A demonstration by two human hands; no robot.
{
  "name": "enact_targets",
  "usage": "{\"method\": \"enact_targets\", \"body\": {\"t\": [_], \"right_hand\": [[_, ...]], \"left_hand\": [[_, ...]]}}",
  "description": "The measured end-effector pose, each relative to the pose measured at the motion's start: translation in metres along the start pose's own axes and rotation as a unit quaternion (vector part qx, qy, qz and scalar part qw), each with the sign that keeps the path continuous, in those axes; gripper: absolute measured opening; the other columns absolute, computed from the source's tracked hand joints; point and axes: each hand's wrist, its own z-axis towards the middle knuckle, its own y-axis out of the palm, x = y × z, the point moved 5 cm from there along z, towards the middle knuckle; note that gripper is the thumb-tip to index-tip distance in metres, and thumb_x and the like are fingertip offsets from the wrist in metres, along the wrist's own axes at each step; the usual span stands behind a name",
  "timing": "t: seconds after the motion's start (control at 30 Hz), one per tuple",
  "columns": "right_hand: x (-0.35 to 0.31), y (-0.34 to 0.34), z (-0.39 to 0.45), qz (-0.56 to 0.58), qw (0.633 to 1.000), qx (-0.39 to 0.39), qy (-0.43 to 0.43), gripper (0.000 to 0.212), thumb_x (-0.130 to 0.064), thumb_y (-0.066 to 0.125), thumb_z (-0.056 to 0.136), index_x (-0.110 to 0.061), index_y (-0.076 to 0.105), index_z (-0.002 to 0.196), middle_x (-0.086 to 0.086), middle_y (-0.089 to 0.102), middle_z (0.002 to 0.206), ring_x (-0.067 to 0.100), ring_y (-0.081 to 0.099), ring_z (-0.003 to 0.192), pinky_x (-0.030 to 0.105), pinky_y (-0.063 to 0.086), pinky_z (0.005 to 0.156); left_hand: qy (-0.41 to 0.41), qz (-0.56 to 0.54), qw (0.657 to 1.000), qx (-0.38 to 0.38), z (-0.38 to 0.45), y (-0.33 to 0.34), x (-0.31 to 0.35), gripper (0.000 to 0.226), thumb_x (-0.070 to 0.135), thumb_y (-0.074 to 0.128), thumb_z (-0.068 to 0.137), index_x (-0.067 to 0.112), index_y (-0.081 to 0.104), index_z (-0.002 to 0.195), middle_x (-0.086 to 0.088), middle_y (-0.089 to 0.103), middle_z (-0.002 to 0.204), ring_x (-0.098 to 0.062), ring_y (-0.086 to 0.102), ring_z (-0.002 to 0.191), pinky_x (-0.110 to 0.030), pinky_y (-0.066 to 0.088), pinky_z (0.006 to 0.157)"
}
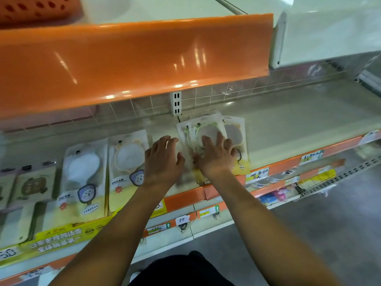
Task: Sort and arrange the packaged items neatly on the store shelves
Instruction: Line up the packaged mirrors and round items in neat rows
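Observation:
Flat packets of hand mirrors lie on the cream shelf. A loose, fanned pile of green-rimmed mirror packets sits mid-shelf. My right hand presses on top of this pile with fingers spread. My left hand hovers or rests just left of the pile, fingers spread and slightly bent, holding nothing. To the left, two mirror packets with purple bunny pictures lie side by side in a row. Further left lies a packet with a brown item.
An orange upper shelf front overhangs the work shelf. An orange basket stands top left. Price tags line the shelf edge. Lower shelves hold small goods. The shelf's right half is bare.

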Motion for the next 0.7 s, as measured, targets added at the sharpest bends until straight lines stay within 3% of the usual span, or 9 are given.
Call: {"method": "enact_targets", "body": {"t": [0.1,0.23,0.7], "right_hand": [[-0.003,-0.004,-0.004,-0.004,1.0,0.021,-0.008,0.046,-0.045,0.056,0.088,-0.038,0.039,0.131,0.008,0.021,0.152,0.04,0.026,0.13,0.05,0.032,0.101],[-0.003,-0.007,-0.009,-0.001,0.998,0.054,-0.018,0.034,-0.037,0.058,0.087,-0.038,0.046,0.118,0.004,0.034,0.137,0.035,0.033,0.117,0.044,0.031,0.09],[-0.032,-0.007,-0.032,0.029,0.995,0.089,-0.031,0.033,-0.039,0.054,0.09,-0.038,0.051,0.122,0.002,0.04,0.136,0.036,0.037,0.12,0.046,0.03,0.096]], "left_hand": [[-0.001,-0.002,1.0,0.004,-0.003,-0.002,-0.002,0.044,0.032,0.048,0.093,0.018,0.045,0.134,-0.002,0.043,0.141,-0.024,0.04,0.13,-0.041,0.032,0.105],[-0.002,-0.01,1.0,0.01,-0.007,-0.004,-0.003,0.044,0.031,0.049,0.093,0.017,0.045,0.134,-0.003,0.043,0.141,-0.024,0.041,0.129,-0.041,0.032,0.104],[-0.03,-0.02,0.999,0.022,-0.022,-0.015,-0.031,0.045,0.033,0.049,0.092,0.02,0.043,0.135,-0.001,0.042,0.142,-0.023,0.039,0.13,-0.04,0.031,0.105]]}}
